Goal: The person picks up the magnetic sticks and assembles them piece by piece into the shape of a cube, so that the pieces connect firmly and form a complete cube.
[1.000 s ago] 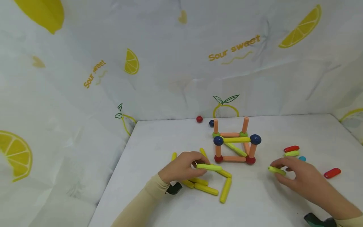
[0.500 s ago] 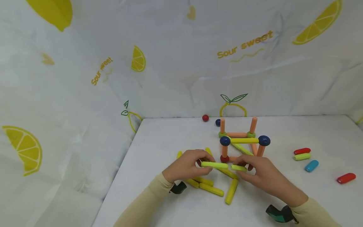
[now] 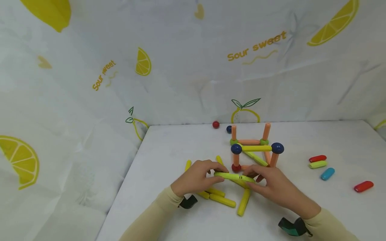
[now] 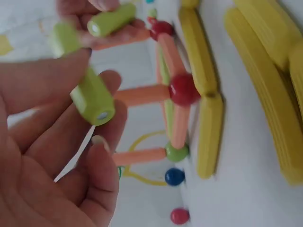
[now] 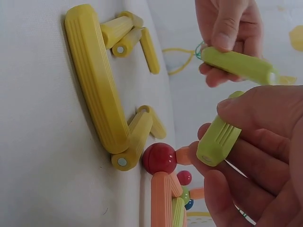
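Observation:
Between thumb and fingers my left hand (image 3: 196,177) pinches a lime-green magnetic stick (image 3: 226,175). My right hand (image 3: 278,187) pinches a second lime-green magnetic stick (image 3: 247,179). Seen from the head, the two sticks line up almost end to end above the table; silvery discs show at their tips in the wrist views. Just behind the hands stands a frame of orange sticks joined by balls, with a yellow stick (image 3: 256,148) across two blue balls (image 3: 236,149) at its top front. The right hand hides part of the frame's lower front, including a corner.
Several yellow sticks (image 3: 222,200) lie below and around the left hand. Off to the right rest red sticks (image 3: 363,186), a lime-green one (image 3: 318,164) and a blue one (image 3: 327,173). A red ball (image 3: 215,124) and a blue ball (image 3: 229,129) sit near the table's back edge.
My right hand has come in from the right with its lime-green stick, bringing it up to the left hand's stick. The left hand has barely moved.

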The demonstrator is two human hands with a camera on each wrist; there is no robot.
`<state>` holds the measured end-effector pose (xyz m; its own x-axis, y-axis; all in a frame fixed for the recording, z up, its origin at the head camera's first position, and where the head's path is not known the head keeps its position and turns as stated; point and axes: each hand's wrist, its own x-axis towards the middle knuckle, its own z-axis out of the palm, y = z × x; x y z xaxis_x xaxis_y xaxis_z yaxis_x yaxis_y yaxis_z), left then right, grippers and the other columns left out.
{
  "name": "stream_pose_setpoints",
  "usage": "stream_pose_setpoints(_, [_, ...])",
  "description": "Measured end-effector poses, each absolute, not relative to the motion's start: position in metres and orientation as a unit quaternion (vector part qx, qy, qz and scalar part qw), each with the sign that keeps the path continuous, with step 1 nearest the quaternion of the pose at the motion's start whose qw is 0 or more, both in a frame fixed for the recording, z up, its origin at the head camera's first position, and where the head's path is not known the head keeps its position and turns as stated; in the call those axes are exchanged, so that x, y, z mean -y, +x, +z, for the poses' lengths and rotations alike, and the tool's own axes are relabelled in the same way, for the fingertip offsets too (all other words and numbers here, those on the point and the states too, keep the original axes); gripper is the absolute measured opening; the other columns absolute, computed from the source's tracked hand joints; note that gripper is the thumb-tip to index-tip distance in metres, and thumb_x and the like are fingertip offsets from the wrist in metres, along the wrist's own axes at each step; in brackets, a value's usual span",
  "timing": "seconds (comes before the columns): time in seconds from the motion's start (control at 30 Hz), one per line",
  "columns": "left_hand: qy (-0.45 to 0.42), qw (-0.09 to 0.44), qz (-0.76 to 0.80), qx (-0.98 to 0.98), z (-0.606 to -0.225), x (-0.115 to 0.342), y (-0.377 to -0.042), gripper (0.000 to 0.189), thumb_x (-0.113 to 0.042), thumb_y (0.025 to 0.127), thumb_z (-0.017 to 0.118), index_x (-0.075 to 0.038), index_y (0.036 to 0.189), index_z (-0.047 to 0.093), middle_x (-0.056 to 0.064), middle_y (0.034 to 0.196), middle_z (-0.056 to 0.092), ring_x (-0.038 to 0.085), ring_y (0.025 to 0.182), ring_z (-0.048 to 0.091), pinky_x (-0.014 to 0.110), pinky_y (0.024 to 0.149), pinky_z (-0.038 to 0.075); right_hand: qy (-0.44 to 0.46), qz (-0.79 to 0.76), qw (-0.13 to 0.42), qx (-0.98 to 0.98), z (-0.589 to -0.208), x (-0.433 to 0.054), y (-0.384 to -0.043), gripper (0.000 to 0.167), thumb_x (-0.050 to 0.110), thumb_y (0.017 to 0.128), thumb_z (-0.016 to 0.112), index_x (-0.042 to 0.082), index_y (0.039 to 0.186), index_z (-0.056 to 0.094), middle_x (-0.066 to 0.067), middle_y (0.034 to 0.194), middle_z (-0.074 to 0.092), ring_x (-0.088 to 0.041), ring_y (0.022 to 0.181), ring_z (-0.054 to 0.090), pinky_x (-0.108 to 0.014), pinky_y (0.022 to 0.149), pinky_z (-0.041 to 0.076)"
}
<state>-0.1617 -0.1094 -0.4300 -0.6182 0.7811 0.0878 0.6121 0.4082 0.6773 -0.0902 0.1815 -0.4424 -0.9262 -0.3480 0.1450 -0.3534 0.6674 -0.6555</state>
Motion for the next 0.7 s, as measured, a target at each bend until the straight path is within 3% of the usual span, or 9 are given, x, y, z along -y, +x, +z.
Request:
stream_pose_setpoints(0.23, [0.337,0.205,0.530,-0.751,-0.430,0.096,-0.152,0.023,-0.016,0.106,0.071,-0.018,0.128,0.064,0.006,0.129,0.072,0.005,0.117,0.069,0.025,0.103,0.058,0.194,0.376,0.010,0.906,-0.440,-0.181,-0.087,0.027,0.015,0.095,0.084,0.025,0.116,0.073,0.011,0.114,0.076,0.000,0.097,0.069,-0.024,0.081,0.063])
stream_pose_setpoints(0.43, [0.296,0.186,0.574,-0.741,-0.436,0.080,-0.141,0.027,-0.022,0.105,0.073,-0.014,0.130,0.064,-0.002,0.127,0.075,0.006,0.116,0.071,0.024,0.097,0.060,0.195,0.383,0.012,0.903,-0.438,-0.184,-0.085,0.027,0.015,0.096,0.083,0.026,0.117,0.072,0.011,0.115,0.077,0.001,0.096,0.071,-0.027,0.082,0.064])
stream_pose_setpoints(0.57, [0.275,0.193,0.618,-0.711,-0.440,0.074,-0.135,0.031,-0.018,0.106,0.071,-0.007,0.133,0.061,0.004,0.131,0.076,0.008,0.114,0.074,0.023,0.097,0.060,0.200,0.391,0.012,0.898,-0.437,-0.184,-0.085,0.026,0.014,0.096,0.082,0.025,0.118,0.072,0.010,0.117,0.078,0.001,0.096,0.072,-0.027,0.082,0.064])
stream_pose_setpoints(0.7, [0.275,0.178,0.628,-0.706,-0.442,0.068,-0.131,0.031,-0.018,0.106,0.071,-0.009,0.134,0.063,0.006,0.132,0.076,0.011,0.116,0.075,0.024,0.098,0.061,0.201,0.390,0.009,0.899,-0.435,-0.185,-0.085,0.025,0.014,0.097,0.081,0.025,0.118,0.072,0.010,0.117,0.078,0.000,0.097,0.074,-0.027,0.082,0.064])
